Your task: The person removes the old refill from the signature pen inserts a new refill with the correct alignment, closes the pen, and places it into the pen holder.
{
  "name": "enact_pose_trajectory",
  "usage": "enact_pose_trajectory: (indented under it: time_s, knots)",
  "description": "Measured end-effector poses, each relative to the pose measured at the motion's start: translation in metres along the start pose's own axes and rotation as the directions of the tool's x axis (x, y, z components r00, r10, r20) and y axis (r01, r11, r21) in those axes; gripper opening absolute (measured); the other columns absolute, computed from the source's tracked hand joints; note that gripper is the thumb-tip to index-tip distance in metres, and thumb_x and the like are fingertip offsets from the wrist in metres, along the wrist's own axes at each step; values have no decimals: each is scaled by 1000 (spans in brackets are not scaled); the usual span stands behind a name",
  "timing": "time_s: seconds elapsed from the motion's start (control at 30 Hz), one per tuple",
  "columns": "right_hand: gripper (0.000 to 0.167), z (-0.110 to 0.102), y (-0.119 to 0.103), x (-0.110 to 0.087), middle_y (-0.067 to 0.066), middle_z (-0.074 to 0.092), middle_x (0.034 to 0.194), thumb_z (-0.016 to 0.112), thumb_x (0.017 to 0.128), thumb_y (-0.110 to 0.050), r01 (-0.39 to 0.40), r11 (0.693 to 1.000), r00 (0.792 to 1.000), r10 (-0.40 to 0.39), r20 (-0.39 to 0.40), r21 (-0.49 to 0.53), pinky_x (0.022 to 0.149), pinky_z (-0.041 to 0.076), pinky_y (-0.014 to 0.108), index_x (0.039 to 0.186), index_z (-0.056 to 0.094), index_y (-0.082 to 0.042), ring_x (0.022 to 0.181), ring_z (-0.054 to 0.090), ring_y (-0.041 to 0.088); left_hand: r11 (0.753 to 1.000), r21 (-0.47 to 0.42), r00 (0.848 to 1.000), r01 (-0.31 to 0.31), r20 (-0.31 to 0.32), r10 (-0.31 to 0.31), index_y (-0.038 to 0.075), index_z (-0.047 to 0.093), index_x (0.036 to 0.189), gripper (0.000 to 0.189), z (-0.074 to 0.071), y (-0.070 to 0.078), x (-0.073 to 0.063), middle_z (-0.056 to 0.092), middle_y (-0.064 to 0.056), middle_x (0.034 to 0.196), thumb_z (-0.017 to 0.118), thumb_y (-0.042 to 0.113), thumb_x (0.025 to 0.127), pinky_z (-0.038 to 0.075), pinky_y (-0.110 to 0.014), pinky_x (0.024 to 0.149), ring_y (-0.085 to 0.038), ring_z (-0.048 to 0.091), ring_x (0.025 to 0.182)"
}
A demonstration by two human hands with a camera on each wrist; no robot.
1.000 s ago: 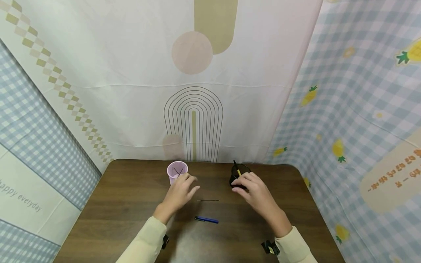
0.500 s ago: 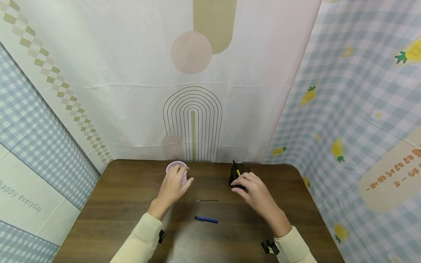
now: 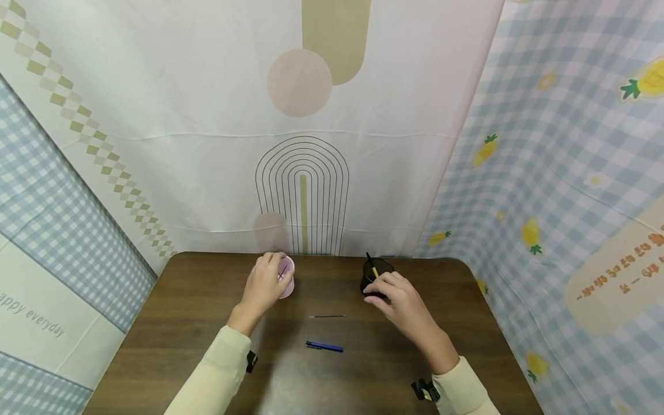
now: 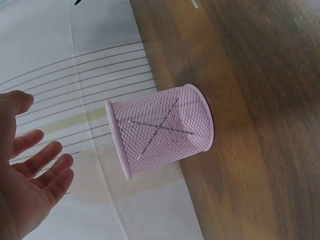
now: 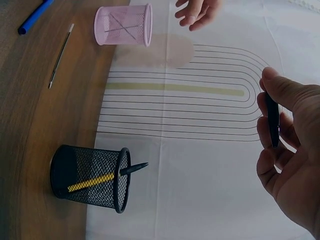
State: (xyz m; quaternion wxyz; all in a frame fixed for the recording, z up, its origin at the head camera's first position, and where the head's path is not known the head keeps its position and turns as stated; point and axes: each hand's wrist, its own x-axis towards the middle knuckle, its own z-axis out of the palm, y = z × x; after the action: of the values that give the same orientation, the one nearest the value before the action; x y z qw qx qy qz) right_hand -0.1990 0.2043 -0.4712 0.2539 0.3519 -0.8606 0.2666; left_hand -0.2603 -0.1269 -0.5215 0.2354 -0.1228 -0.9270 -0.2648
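Note:
My left hand (image 3: 261, 282) hovers by the rim of a pink mesh pen holder (image 4: 170, 129), with loosely bent fingers and nothing between them. The left wrist view shows that hand apart from the holder. Two thin dark sticks, like pen refills, cross inside the holder. Above the black mesh pen holder (image 5: 90, 175), my right hand (image 3: 404, 302) pinches a slim dark pen-like piece (image 5: 272, 120) between thumb and fingers; its kind is partly hidden by the hand. A yellow pen with a black tapered end (image 5: 134, 168) leans in the black holder.
On the brown table (image 3: 181, 323), a thin pen refill (image 3: 327, 316) lies between the two holders. Nearer to me is a blue pen (image 3: 324, 346) with a dark end. A printed cloth (image 3: 218, 190) hangs right behind the table's back edge.
My left hand has moved left across the pink holder, from its right side to its left, uncovering the crossed sticks. The right hand has stayed in place with the dark piece.

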Motion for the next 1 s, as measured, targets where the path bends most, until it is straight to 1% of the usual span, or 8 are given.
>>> enact_pose_trajectory:
  time_s: [0.1, 0.17, 0.27, 0.37, 0.5, 0.7, 0.83, 1.0]
  knots:
    - [19, 0, 0, 0, -7, 68, 94, 87, 81, -12, -2, 1000, 1000, 2, 2, 1, 69, 47, 27, 96, 75, -16, 82, 55, 8, 999, 2, 999, 32, 31, -32, -2, 67, 121, 42, -1, -2, 4, 68, -22, 117, 79, 23, 88, 56, -56, 90, -42, 65, 109]
    - [19, 0, 0, 0, -6, 69, 95, 86, 81, -12, -4, 1000, 1000, 4, 6, 7, 69, 47, 27, 96, 76, -16, 82, 56, 9, 998, 1, 996, 56, 66, -56, -2, 66, 123, 44, 0, -3, 6, 68, -23, 119, 78, 23, 89, 56, -56, 91, -42, 65, 111]
    - [18, 0, 0, 0, -6, 69, 95, 86, 82, -12, 1, 1000, 1000, -1, 9, 12, 70, 48, 28, 96, 76, -16, 83, 56, 9, 995, 5, 987, 96, 127, -96, -2, 65, 125, 44, 2, -5, 10, 68, -23, 120, 76, 23, 90, 56, -56, 91, -40, 66, 112]
    - [18, 0, 0, 1, -6, 69, 95, 86, 82, -12, 9, 1000, 1000, -9, 12, 8, 71, 49, 29, 97, 76, -16, 83, 57, 10, 992, 11, 977, 125, 171, -125, -2, 65, 125, 43, 5, -8, 15, 68, -22, 118, 74, 21, 91, 57, -55, 90, -39, 67, 110]
    - [19, 0, 0, 1, -5, 68, 95, 86, 82, -11, 17, 1000, 1000, -17, 9, 2, 72, 49, 30, 96, 75, -15, 82, 57, 11, 990, 15, 968, 144, 205, -143, -3, 65, 122, 38, 9, -11, 21, 69, -22, 113, 73, 18, 91, 57, -56, 89, -41, 68, 106]
    - [20, 0, 1, 0, -5, 68, 95, 87, 80, -12, 13, 1000, 1000, -13, 11, -16, 71, 48, 28, 96, 76, -16, 83, 57, 10, 987, 40, 948, 159, 272, -163, -5, 67, 113, 32, 14, -14, 29, 68, -23, 106, 76, 13, 89, 56, -56, 90, -43, 67, 104]
    - [20, 0, 1, 0, -5, 69, 95, 88, 78, -12, 14, 1000, 1000, -14, 6, -26, 70, 48, 28, 95, 76, -15, 84, 57, 10, 982, 49, 937, 183, 294, -190, -6, 68, 108, 28, 17, -18, 34, 67, -23, 101, 77, 11, 88, 56, -55, 88, -44, 68, 100]
    - [22, 2, 2, 0, -5, 68, 94, 89, 76, -10, 18, 999, 1000, -18, -2, -26, 69, 48, 28, 93, 76, -14, 83, 57, 10, 974, 60, 923, 218, 311, -226, -3, 69, 99, 17, 20, -23, 40, 70, -21, 98, 74, 9, 88, 56, -53, 83, -42, 69, 95]
